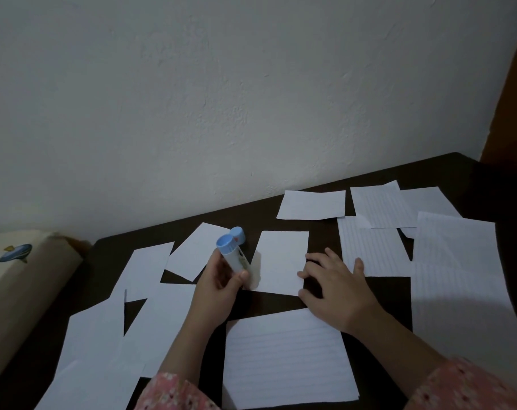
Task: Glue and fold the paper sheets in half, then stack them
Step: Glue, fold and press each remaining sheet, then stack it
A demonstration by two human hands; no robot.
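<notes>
From the left I see smaller white sheets (145, 270) strewn singly over the dark table (281, 303), likely folded, though I can't confirm that, and not stacked. My left hand (219, 279) has its fingers curled round the glue stick (233, 255), its blue cap (238, 233) hanging open. A small sheet (281, 261) lies between the hands. My right hand (337, 288) rests on its right edge, fingers spread flat. Lined, unfolded sheets (458, 276) wait near and right. I judge plenty remains.
</notes>
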